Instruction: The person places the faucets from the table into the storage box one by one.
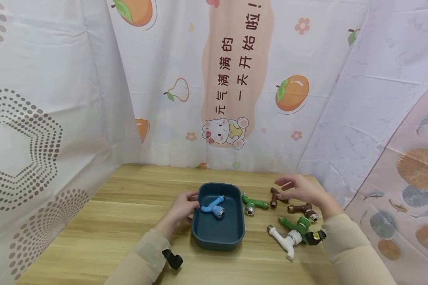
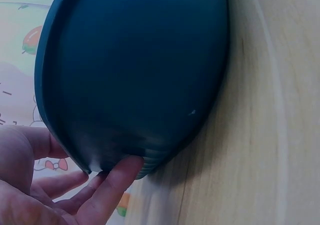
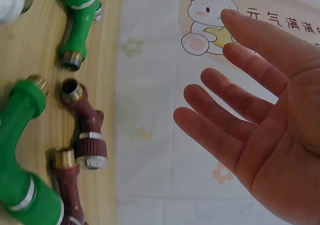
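A dark blue rectangular container (image 1: 219, 244) stands on the table with a light blue faucet (image 1: 213, 206) inside it. My left hand (image 1: 180, 208) is at the container's left side; in the left wrist view its thumb hooks over the rim and a fingertip (image 2: 127, 170) presses the outer wall. Over the right part of the table hovers my right hand (image 1: 304, 190), fingers spread and holding nothing. Just beneath it lies a brown faucet (image 3: 90, 122), with a second brown faucet (image 1: 301, 209) nearer to me.
A green faucet (image 1: 254, 204) lies right of the container. Closer to me, a second green faucet (image 1: 296, 226) lies against a white faucet (image 1: 287, 240). Patterned curtains (image 1: 167, 130) enclose the wooden table (image 1: 128, 213) at the back and sides.
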`<action>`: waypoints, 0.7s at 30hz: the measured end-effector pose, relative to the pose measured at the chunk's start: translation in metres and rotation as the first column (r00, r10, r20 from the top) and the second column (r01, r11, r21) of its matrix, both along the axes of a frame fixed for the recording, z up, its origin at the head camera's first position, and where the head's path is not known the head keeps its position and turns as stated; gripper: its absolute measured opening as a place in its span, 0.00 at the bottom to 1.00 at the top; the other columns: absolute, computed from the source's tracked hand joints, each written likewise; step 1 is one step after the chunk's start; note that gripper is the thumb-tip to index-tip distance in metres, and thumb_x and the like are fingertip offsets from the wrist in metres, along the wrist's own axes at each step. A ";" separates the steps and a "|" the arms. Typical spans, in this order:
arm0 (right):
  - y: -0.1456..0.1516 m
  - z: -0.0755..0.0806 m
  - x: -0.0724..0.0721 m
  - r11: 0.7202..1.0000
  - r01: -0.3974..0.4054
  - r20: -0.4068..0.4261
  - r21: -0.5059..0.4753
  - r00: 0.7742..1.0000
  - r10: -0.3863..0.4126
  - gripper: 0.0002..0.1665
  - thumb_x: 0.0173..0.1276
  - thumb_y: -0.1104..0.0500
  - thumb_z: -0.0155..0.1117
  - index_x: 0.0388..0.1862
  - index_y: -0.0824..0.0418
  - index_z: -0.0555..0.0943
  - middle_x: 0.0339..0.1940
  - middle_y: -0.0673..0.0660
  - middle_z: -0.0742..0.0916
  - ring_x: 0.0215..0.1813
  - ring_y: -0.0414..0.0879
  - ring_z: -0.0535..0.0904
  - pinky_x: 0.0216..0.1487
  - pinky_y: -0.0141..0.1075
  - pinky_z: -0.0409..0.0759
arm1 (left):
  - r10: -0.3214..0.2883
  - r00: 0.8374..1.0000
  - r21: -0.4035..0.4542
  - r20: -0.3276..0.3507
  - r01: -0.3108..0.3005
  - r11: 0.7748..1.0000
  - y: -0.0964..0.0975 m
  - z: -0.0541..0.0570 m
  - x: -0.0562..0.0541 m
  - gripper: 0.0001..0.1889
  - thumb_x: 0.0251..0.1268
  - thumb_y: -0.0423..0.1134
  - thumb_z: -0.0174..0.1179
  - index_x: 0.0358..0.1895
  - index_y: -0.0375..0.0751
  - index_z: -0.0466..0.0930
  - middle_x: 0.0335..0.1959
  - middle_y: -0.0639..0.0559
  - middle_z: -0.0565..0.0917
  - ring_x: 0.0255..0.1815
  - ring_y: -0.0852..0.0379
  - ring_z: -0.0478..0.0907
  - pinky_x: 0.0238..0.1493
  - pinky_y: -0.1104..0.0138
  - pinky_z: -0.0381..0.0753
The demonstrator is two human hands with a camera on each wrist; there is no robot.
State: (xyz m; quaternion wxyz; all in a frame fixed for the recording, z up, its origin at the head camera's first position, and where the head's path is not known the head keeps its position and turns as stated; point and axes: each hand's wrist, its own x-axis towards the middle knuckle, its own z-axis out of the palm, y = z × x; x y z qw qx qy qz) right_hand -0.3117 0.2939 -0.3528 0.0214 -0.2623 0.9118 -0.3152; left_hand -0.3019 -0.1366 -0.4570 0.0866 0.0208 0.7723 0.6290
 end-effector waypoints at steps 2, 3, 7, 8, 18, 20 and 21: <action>0.003 -0.001 0.002 1.000 -0.001 0.014 0.007 1.000 0.001 0.31 0.63 0.54 0.75 0.63 0.64 0.80 0.58 0.62 0.85 0.57 0.61 0.82 0.54 0.49 0.82 | -0.002 1.000 -0.003 -0.002 0.002 1.000 0.000 0.000 0.000 0.33 0.63 0.30 0.57 0.74 0.37 0.68 0.63 0.31 0.76 0.49 0.38 0.79 0.26 0.50 0.85; 0.004 -0.002 0.002 1.000 -0.006 0.026 0.008 1.000 0.006 0.32 0.62 0.54 0.76 0.63 0.65 0.80 0.58 0.62 0.85 0.56 0.60 0.83 0.52 0.47 0.82 | -0.001 1.000 -0.004 -0.001 0.001 1.000 0.000 0.000 0.000 0.33 0.63 0.30 0.58 0.74 0.37 0.69 0.63 0.32 0.76 0.49 0.38 0.79 0.26 0.50 0.85; 0.008 -0.006 0.003 0.999 -0.032 0.061 0.036 0.998 0.030 0.31 0.62 0.57 0.76 0.62 0.64 0.80 0.57 0.61 0.85 0.55 0.60 0.83 0.50 0.45 0.83 | 0.002 1.000 -0.002 -0.001 -0.002 1.000 0.000 -0.001 0.000 0.33 0.63 0.30 0.58 0.74 0.37 0.69 0.63 0.32 0.76 0.49 0.38 0.79 0.27 0.50 0.86; 0.009 -0.007 0.003 0.998 -0.045 0.063 0.048 0.997 0.042 0.30 0.62 0.57 0.76 0.62 0.64 0.80 0.57 0.60 0.85 0.56 0.60 0.83 0.51 0.46 0.83 | 0.003 1.000 -0.001 -0.001 -0.003 1.000 0.000 -0.001 0.000 0.33 0.62 0.30 0.58 0.74 0.38 0.69 0.63 0.32 0.76 0.50 0.38 0.79 0.26 0.50 0.86; 0.009 -0.013 0.010 0.985 -0.109 0.073 0.136 0.992 0.100 0.30 0.60 0.54 0.78 0.62 0.58 0.82 0.54 0.54 0.85 0.54 0.61 0.81 0.51 0.50 0.81 | 0.006 1.000 -0.001 -0.005 -0.006 1.000 -0.001 -0.001 0.000 0.33 0.62 0.30 0.57 0.74 0.38 0.69 0.62 0.32 0.76 0.51 0.37 0.78 0.26 0.49 0.86; 0.008 -0.014 0.012 0.982 -0.118 0.083 0.146 0.991 0.107 0.31 0.59 0.54 0.78 0.62 0.59 0.81 0.54 0.55 0.85 0.54 0.61 0.81 0.51 0.51 0.81 | 0.007 1.000 -0.002 -0.005 -0.007 1.000 0.000 -0.001 0.000 0.33 0.62 0.30 0.57 0.74 0.38 0.69 0.62 0.32 0.77 0.50 0.38 0.78 0.26 0.49 0.86; 0.008 -0.015 0.014 0.981 -0.123 0.089 0.149 0.990 0.110 0.31 0.59 0.55 0.78 0.62 0.59 0.81 0.54 0.55 0.85 0.53 0.60 0.82 0.51 0.52 0.81 | 0.006 1.000 -0.004 -0.006 -0.006 1.000 0.000 -0.001 0.000 0.33 0.62 0.30 0.57 0.74 0.38 0.69 0.62 0.32 0.77 0.50 0.38 0.78 0.26 0.49 0.85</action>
